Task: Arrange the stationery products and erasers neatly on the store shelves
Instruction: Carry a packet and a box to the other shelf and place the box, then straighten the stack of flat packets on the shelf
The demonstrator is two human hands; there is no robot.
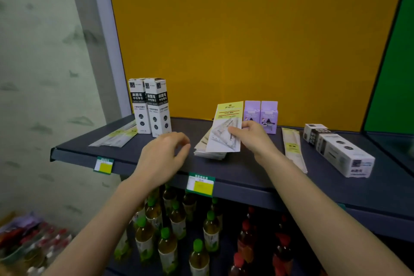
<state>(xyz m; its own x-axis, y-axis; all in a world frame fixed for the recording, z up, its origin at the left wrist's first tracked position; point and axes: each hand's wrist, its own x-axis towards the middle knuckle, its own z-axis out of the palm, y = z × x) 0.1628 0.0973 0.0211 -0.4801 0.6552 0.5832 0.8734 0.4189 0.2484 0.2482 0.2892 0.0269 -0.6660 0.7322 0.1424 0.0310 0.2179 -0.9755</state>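
Yellow backing is rising behind a dark shelf (246, 170), and both hands are reaching over its front edge. The right hand (253, 138) is pinching a set-square packet (225, 127) by its right edge, thumb on the clear front and the other fingers tucked behind, so the packet is tilting up with its yellow header card pointing toward the back panel. The packet's lower end is resting on a stack of similar packets (207, 148) lying just left of and below this hand. The left hand (162, 159) is hovering above the shelf left of that stack, fingers loosely curled, grasping nothing and touching nothing. Just behind the right hand two purple boxes (261, 114) are standing upright side by side. Beyond the left hand two white refill boxes (150, 107) are standing upright, with flat ruler packets (116, 136) lying further left. Right of the right hand long ruler packets (293, 148) are lying on the shelf, and past them a white box (338, 150) is lying on its side. Below the hands price tags (200, 185) are hanging on the shelf edge, over bottles (170, 231).
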